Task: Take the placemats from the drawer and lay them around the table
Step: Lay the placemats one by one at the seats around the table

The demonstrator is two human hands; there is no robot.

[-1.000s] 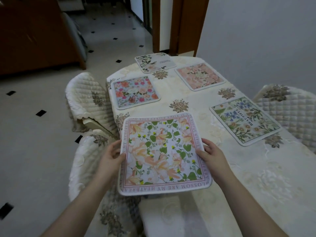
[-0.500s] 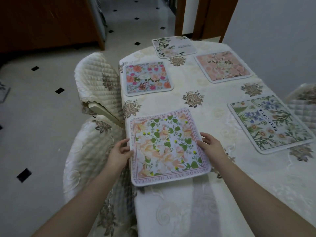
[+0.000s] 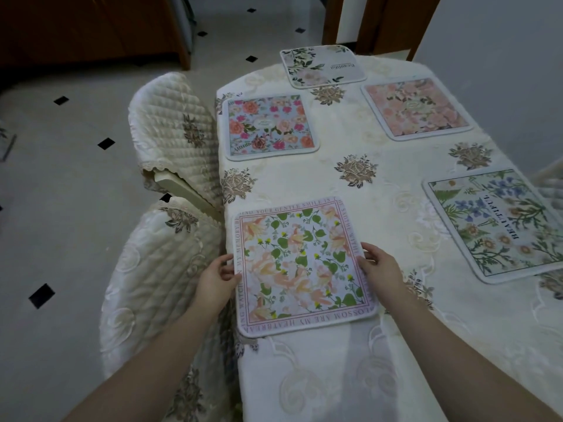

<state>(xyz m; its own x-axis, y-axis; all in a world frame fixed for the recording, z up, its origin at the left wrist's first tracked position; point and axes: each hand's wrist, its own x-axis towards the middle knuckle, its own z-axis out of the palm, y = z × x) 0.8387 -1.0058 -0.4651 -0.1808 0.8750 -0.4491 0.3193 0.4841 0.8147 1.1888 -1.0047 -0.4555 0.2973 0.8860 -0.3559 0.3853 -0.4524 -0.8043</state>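
Head view: left fingers [image 3: 227, 266] curled against the left edge of the square peach-and-green floral placemat with a lettered pink border [image 3: 300, 264], thumb on top, pinching that edge. Right fingers [image 3: 367, 254] curled over the mat's right edge, gripping it likewise. Left hand [image 3: 214, 278] hanging just off the table's left side; right hand [image 3: 382, 269] resting over the cloth. Mat lying flat at the near left of the cream embroidered tablecloth-covered table [image 3: 396, 214], its left edge along the table's edge. Further out: blue rose-print placemat [image 3: 269, 126] at far left, pale leaf-and-rose placemat [image 3: 321, 66] at the far end, pink floral placemat [image 3: 416, 106] at far right, green botanical placemat [image 3: 499, 223] at right. Quilted cream chair cover [image 3: 173, 132] left of the table.
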